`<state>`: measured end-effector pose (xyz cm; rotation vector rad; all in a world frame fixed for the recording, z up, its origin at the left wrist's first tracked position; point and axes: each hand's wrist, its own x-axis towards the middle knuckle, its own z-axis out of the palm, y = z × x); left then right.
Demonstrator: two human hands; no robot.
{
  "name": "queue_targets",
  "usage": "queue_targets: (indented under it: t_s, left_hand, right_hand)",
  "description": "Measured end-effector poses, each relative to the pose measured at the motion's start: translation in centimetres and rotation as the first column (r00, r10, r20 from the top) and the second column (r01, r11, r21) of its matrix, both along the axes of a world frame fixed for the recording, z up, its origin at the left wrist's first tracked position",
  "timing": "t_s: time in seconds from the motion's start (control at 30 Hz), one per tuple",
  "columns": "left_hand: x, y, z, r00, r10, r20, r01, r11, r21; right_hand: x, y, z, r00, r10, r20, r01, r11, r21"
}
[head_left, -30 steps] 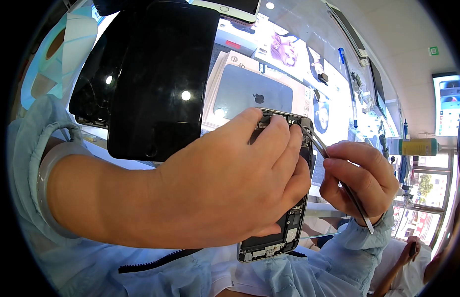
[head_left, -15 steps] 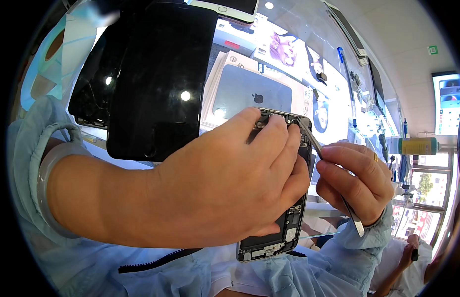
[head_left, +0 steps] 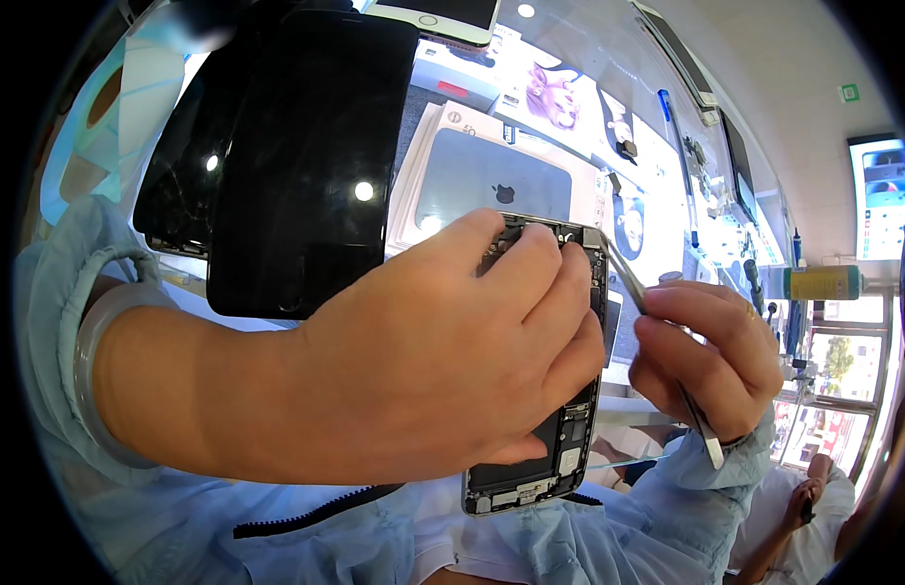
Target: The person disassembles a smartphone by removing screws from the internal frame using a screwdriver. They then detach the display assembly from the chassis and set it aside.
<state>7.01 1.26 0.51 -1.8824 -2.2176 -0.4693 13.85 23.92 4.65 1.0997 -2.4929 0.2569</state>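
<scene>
My left hand (head_left: 442,361) is wrapped over an opened phone body (head_left: 511,478) with exposed internal parts, gripping it; its fingertips lie along the upper end and much of the phone is hidden under it. My right hand (head_left: 706,351), at the phone's right, pinches metal tweezers (head_left: 626,273), their tips at the upper right corner of the phone. Left of the phone lie a glossy black screen panel (head_left: 296,146) and another dark phone or screen (head_left: 179,185). Behind it is a pale box (head_left: 486,171) picturing a blue-grey phone.
A white phone (head_left: 428,21) lies at the back, a blue pen (head_left: 674,146) and tools along the right. A label roll (head_left: 96,122) is at far left. A yellow-green bottle (head_left: 823,283), a monitor (head_left: 879,185) and another person's hand (head_left: 803,502) appear at right.
The tweezers' tips have shifted slightly up and to the right around the phone's corner. My left hand keeps its grip. The other person's hand has moved a little.
</scene>
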Motion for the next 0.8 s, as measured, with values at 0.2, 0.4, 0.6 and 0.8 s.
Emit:
queue_targets:
  t_s: [0.2,0.4,0.6,0.8]
  left_hand:
    - [0.0,0.1,-0.2,1.000,0.003,-0.018,-0.002,0.999,0.034]
    - [-0.2,0.0,0.0,1.000,-0.005,-0.030,0.005,1.000,0.001]
    - [-0.2,0.0,0.1,0.999,-0.015,-0.041,0.015,1.000,-0.003]
    - [-0.3,0.2,0.1,1.000,-0.018,-0.017,0.018,0.999,0.035]
  right_hand:
    - [-0.4,0.3,0.0,0.996,-0.080,-0.040,0.081,0.996,0.041]
    - [-1.4,0.6,-1.5,0.958,-0.238,0.159,0.244,0.969,-0.024]
    - [-2.0,1.0,-2.4,0.961,-0.183,0.206,0.209,0.972,-0.111]
    - [-2.0,1.1,-2.3,0.968,-0.165,0.187,0.186,0.977,-0.101]
